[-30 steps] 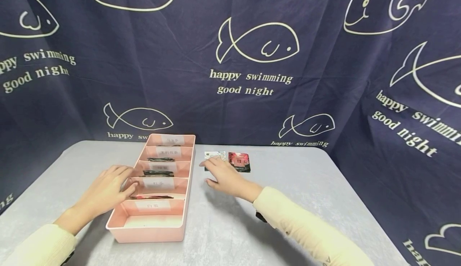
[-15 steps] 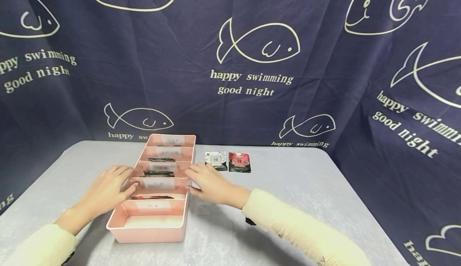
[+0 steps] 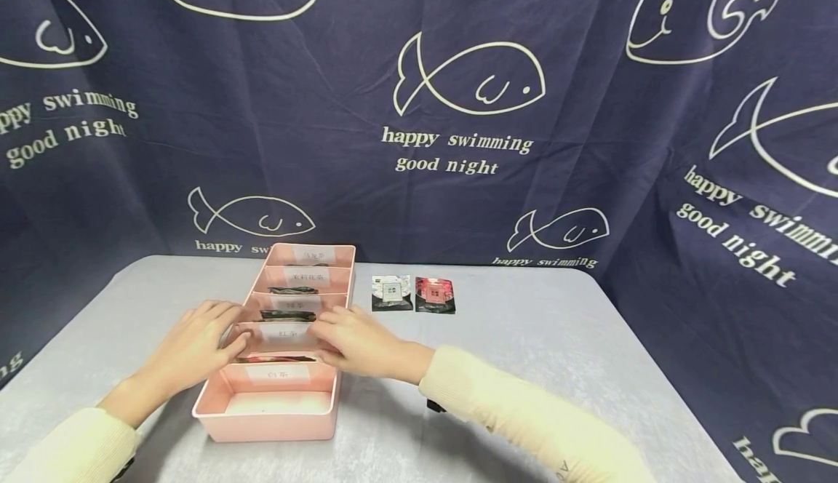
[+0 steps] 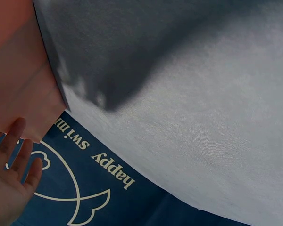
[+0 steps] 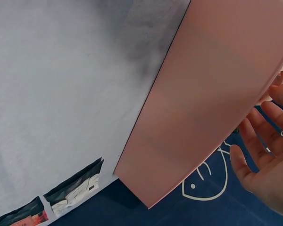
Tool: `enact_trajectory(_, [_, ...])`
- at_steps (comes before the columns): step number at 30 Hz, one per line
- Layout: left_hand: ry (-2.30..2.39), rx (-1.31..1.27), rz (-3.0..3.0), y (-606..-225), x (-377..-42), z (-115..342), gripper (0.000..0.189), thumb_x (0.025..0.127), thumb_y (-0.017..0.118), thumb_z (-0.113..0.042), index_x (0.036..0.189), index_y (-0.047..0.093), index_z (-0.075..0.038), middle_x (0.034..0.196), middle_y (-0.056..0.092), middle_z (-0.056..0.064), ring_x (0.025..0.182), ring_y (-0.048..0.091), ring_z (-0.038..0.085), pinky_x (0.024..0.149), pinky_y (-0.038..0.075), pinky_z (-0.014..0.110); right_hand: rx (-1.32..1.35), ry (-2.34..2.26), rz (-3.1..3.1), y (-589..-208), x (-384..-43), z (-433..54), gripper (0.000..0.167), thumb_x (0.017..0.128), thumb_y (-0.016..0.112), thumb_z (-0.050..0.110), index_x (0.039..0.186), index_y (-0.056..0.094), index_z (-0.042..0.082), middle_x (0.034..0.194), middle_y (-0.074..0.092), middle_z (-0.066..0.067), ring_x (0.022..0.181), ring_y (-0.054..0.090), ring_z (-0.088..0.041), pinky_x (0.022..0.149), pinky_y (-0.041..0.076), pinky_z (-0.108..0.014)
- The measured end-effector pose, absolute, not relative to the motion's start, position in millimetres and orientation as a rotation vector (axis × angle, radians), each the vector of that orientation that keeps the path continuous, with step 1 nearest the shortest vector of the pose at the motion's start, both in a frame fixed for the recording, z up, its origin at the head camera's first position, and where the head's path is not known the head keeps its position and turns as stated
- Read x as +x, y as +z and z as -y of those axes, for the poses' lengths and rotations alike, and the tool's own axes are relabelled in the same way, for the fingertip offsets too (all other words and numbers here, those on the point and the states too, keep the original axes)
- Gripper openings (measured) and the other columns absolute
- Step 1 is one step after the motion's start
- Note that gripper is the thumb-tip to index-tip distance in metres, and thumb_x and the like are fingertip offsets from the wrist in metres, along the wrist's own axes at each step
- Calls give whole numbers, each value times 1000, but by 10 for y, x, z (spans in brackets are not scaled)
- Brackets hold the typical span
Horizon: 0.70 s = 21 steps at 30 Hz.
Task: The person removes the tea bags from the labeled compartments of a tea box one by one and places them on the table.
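Observation:
A long pink divided box [image 3: 268,426] stands on the table, with paper labels on its dividers. My left hand [image 3: 196,345] rests at its left rim, fingertips reaching over into the box. In the left wrist view, its fingers [image 4: 10,136] extend loosely beside the box wall. My right hand [image 3: 363,343] reaches over the right rim, fingertips above the second compartment from the front, where a red packet [image 3: 275,358] lies. Relaxed right fingers [image 5: 257,134] show beyond the rim in the right wrist view; their tips are partly hidden.
Dark packets [image 3: 288,316] sit in the middle compartment, with more farther back. A white-and-black packet [image 3: 391,292] and a red-and-black packet [image 3: 435,295] lie on the table [image 3: 524,366] right of the box. A dark blue curtain [image 3: 353,199] hangs behind.
My right hand has moved left, from over the white-and-black packet to above the box's interior. That packet is uncovered now. The left hand stays at the rim.

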<state>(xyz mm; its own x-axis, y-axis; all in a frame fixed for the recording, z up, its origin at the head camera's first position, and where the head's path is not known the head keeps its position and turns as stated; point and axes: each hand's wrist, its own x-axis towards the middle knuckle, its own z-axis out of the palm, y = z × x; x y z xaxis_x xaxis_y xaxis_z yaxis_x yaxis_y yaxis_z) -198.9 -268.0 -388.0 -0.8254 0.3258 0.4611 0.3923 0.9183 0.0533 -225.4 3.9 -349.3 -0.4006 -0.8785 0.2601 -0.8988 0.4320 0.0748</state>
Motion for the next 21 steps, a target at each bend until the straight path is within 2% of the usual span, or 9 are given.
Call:
enact_trajectory(9, [-207,-511,2650,-3866,-1978,2684,42,77,64,-27,110,60,-1,108,61,18,105,51,37,87,40,54,1562,50,2418,-3537,-2236,58,19,87,58,31,103,61,21,101,62,11,96,54,-6,79,38,-16])
enact_trajectory(21, [-207,-520,2640,-3873,-1985,2677,39,78,64,-26,108,60,-1,107,62,18,104,51,36,87,39,54,1541,152,2420,-3581,-2288,104,12,86,61,26,97,62,22,95,64,12,93,56,-5,79,39,-16])
